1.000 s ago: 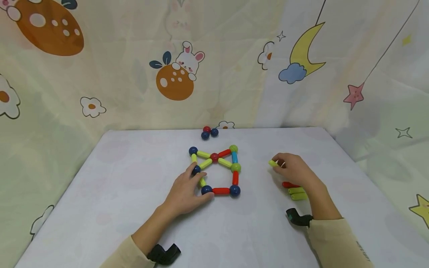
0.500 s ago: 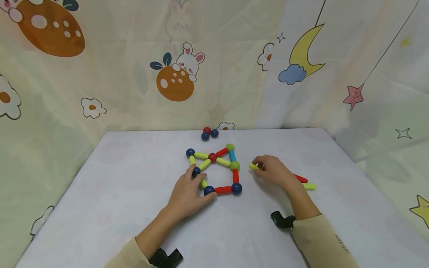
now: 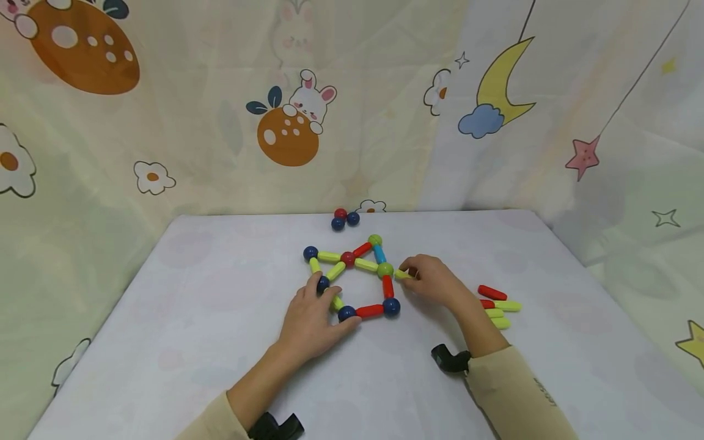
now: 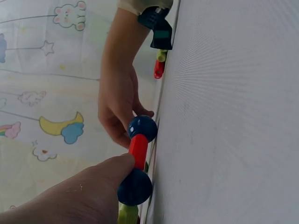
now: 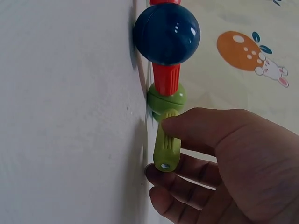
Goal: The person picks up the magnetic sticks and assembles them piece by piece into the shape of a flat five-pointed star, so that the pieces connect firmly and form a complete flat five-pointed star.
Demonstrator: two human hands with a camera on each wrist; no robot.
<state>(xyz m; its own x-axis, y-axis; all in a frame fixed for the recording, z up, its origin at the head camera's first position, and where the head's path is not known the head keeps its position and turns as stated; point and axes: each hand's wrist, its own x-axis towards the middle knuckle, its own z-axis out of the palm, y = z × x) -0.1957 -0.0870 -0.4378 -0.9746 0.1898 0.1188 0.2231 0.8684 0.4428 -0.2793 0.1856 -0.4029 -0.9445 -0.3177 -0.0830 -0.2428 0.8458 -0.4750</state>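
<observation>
In the head view, a flat frame of magnetic rods and balls lies mid-table; its red centre ball joins several yellow-green rods. My right hand pinches a yellow-green magnetic rod between thumb and fingers. The rod's far end is at the frame's green ball; whether they touch I cannot tell. My left hand rests on the frame's left side, fingers spread by a blue ball. Its thumb lies against the red rod beside the near blue ball. The left hand partly covers that side.
Loose red and yellow-green rods lie right of the right forearm, partly hidden by it. One red and two blue balls sit at the table's back edge. A patterned cloth hangs behind the white table.
My right hand has carried the yellow-green rod leftward from beside the loose rods to the frame's green ball. The frame has turned slightly; my left hand has stayed on it.
</observation>
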